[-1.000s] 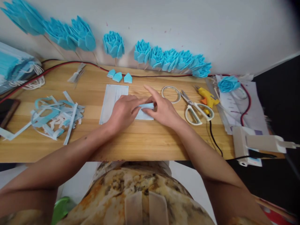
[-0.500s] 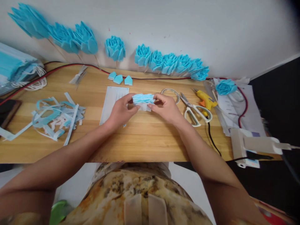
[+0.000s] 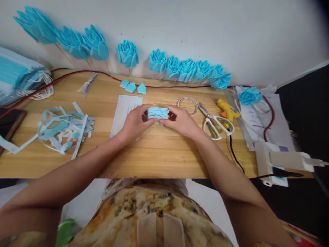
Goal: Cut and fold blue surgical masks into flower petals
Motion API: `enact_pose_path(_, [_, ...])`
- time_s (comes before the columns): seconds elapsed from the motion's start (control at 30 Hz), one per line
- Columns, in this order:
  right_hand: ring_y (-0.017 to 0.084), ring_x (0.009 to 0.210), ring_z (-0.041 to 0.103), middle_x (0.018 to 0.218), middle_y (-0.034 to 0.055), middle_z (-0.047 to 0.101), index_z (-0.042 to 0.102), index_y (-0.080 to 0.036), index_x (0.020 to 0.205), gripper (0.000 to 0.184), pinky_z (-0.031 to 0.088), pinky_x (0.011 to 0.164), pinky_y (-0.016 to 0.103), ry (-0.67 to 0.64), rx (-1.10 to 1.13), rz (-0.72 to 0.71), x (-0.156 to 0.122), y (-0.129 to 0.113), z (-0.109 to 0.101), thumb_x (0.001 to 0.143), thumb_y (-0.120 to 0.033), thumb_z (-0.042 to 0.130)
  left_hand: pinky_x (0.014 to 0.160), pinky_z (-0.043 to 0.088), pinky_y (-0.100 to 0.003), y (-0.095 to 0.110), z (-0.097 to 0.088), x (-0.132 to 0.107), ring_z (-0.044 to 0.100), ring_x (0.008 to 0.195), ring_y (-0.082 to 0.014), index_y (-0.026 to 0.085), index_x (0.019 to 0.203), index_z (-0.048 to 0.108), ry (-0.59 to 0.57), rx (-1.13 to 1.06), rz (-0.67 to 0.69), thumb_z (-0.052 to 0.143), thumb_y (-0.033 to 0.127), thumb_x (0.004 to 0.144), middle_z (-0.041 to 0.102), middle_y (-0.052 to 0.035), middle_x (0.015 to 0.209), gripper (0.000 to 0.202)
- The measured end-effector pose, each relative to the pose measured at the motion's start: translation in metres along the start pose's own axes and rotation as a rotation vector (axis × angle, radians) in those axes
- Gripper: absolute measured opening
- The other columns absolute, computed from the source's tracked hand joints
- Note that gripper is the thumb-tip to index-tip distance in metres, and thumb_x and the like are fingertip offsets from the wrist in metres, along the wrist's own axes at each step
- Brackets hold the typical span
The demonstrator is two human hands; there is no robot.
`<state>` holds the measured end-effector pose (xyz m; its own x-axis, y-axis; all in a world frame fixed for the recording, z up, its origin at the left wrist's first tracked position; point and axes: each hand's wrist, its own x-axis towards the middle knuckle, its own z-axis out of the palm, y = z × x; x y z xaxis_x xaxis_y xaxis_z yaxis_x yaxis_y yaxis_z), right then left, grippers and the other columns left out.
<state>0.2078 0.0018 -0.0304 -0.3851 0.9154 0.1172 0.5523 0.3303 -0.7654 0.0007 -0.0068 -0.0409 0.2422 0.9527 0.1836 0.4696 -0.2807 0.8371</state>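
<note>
1. Bench point(image 3: 164, 157): tan, streaked grain.
2. Folded piece point(image 3: 157, 113): pale blue and white.
3. Sheet point(image 3: 122, 109): whitish blue.
4. Flowers point(image 3: 128, 54) along the bench's back edge: bright sky blue.
5. Scraps point(image 3: 68, 129) toward its left edge: pale blue, white.
6. Scissors point(image 3: 209, 115): white handles point(image 3: 224, 125), grey blades point(image 3: 204, 108).
7. Glue gun point(image 3: 228, 108): yellow, orange trigger point(image 3: 223, 114).

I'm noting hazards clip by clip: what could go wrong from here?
The pleated blue piece is held between both hands, so its folds could spring open if the left hand or right hand slackens. The scissors lie near the right hand; a sideways sweep might knock them. The yellow glue gun beside them could burn skin if hot, which I can't tell.
</note>
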Motion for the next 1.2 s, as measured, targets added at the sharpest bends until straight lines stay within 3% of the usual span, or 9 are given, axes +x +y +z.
enact_pose_path(0.33, [0.012, 0.064, 0.046, 0.07, -0.0031, 0.054, 0.057, -0.019, 0.076, 0.019, 0.035, 0.062, 0.026, 0.014, 0.058, 0.027, 0.0, -0.001, 0.003, 0.077, -0.032, 0.071, 0.066, 0.048, -0.025, -0.004, 0.001, 0.001, 0.062, 0.078, -0.0155, 0.016, 0.095, 0.07, 0.069, -0.128, -0.045, 0.073, 0.026, 0.073, 0.07, -0.0025, 0.09, 0.025])
enact_pose_path(0.53, [0.012, 0.063, 0.048, 0.068, -0.0026, 0.055, 0.059, -0.019, 0.075, 0.013, 0.035, 0.061, 0.026, 0.044, 0.07, 0.05, -0.001, -0.005, 0.004, 0.079, -0.029, 0.067, 0.046, 0.043, -0.022, -0.003, 0.004, 0.001, 0.053, 0.051, -0.0087, 0.015, 0.094, 0.069, 0.029, -0.314, -0.159, 0.069, 0.03, 0.075, 0.066, 0.0002, 0.076, 0.024])
enact_pose_path(0.67, [0.015, 0.064, 0.054, 0.07, -0.0006, 0.061, 0.062, -0.019, 0.081, 0.014, 0.039, 0.061, 0.027, 0.058, 0.149, 0.081, -0.002, -0.004, 0.004, 0.079, -0.032, 0.068, 0.061, 0.056, -0.027, -0.002, 0.006, 0.001, 0.063, 0.068, -0.0137, 0.015, 0.092, 0.066, 0.025, -0.47, -0.169, 0.072, 0.031, 0.072, 0.068, -0.0017, 0.082, 0.027])
enact_pose_path(0.77, [0.015, 0.065, 0.055, 0.069, -0.0005, 0.062, 0.064, -0.019, 0.082, 0.015, 0.039, 0.06, 0.027, 0.034, 0.144, 0.084, -0.002, -0.001, 0.007, 0.077, -0.032, 0.07, 0.069, 0.057, -0.03, -0.005, 0.009, 0.002, 0.065, 0.075, -0.0159, 0.016, 0.092, 0.063, -0.005, -0.463, -0.172, 0.073, 0.029, 0.07, 0.069, -0.0013, 0.083, 0.028])
enact_pose_path(1.03, [0.014, 0.065, 0.054, 0.069, -0.0009, 0.062, 0.063, -0.019, 0.081, 0.015, 0.038, 0.059, 0.026, 0.024, 0.145, 0.078, -0.003, 0.003, 0.011, 0.077, -0.032, 0.07, 0.076, 0.053, -0.03, -0.008, 0.009, 0.002, 0.068, 0.084, -0.0177, 0.016, 0.094, 0.061, -0.017, -0.395, -0.13, 0.074, 0.029, 0.072, 0.072, -0.0027, 0.088, 0.029])
enact_pose_path(1.2, [0.015, 0.062, 0.055, 0.066, 0.0, 0.064, 0.06, -0.02, 0.079, 0.015, 0.039, 0.057, 0.027, 0.022, 0.138, 0.11, -0.003, -0.002, 0.009, 0.079, -0.033, 0.067, 0.073, 0.055, -0.031, -0.009, 0.01, 0.001, 0.066, 0.078, -0.0163, 0.017, 0.086, 0.06, -0.004, -0.433, -0.151, 0.07, 0.029, 0.075, 0.069, -0.0006, 0.079, 0.019])
